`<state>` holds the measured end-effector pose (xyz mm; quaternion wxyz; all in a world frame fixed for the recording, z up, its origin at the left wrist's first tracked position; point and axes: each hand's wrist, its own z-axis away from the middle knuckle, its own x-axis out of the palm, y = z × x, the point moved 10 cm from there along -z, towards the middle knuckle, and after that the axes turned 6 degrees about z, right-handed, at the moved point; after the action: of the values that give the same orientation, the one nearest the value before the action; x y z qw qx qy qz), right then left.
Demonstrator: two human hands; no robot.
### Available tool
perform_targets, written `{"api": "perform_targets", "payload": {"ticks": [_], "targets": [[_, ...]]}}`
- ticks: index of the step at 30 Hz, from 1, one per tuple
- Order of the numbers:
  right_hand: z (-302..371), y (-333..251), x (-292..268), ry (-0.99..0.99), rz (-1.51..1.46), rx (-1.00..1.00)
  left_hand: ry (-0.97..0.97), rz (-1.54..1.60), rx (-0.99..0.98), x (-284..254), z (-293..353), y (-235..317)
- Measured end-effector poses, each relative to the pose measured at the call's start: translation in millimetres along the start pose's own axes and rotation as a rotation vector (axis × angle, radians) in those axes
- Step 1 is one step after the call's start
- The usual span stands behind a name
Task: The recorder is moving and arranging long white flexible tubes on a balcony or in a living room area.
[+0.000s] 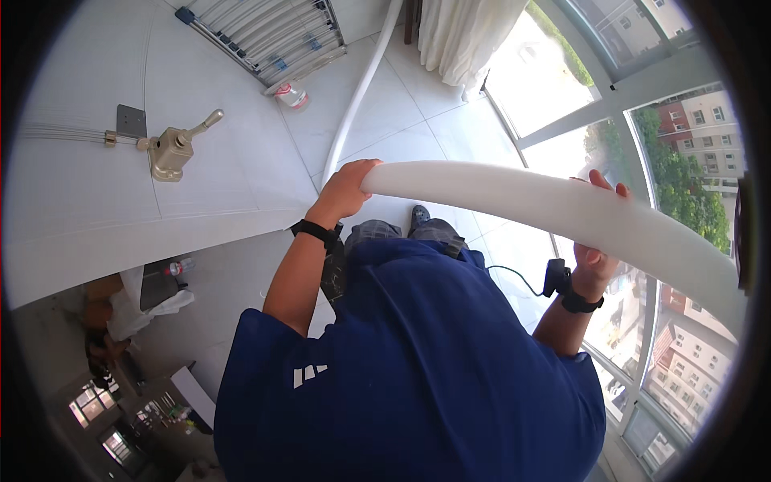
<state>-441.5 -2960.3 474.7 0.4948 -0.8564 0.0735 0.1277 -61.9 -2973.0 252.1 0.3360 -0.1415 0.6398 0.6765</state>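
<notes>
Crosswise, white tube point(490, 186), in left hand point(348, 189), right hand point(593, 271)

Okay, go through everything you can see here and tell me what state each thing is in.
White tube: held up in both hands, looks bowed
Left hand: closed on the tube
Right hand: gripping the tube
Left wrist strap: fastened
Right wrist strap: fastened
Curtain: gathered
Rack: looks folded
Crank: handle sticking out
</notes>
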Motion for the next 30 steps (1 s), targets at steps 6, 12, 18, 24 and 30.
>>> {"api": "perform_targets", "payload": {"ticks": [6,12,18,24,30], "targets": [[-178,46,95,-0.138,-0.146,-0.089,0.474,0.071,-0.034,-124,-51,-67],[-323,101,256,-0.201,-0.448,0.0,0.578,0.292,-0.373,-164,-108,-241],[-451,172,392,-0.252,-0.352,0.188,0.279,0.464,-0.834,-33,-53,-458],[-597,304,477,-0.258,-0.358,0.362,0.543,1.113,-1.617,101,139,-471],[-726,515,563,-0.19,-0.231,0.723,1.19,1.16,-1.562,62,106,-345]]}}
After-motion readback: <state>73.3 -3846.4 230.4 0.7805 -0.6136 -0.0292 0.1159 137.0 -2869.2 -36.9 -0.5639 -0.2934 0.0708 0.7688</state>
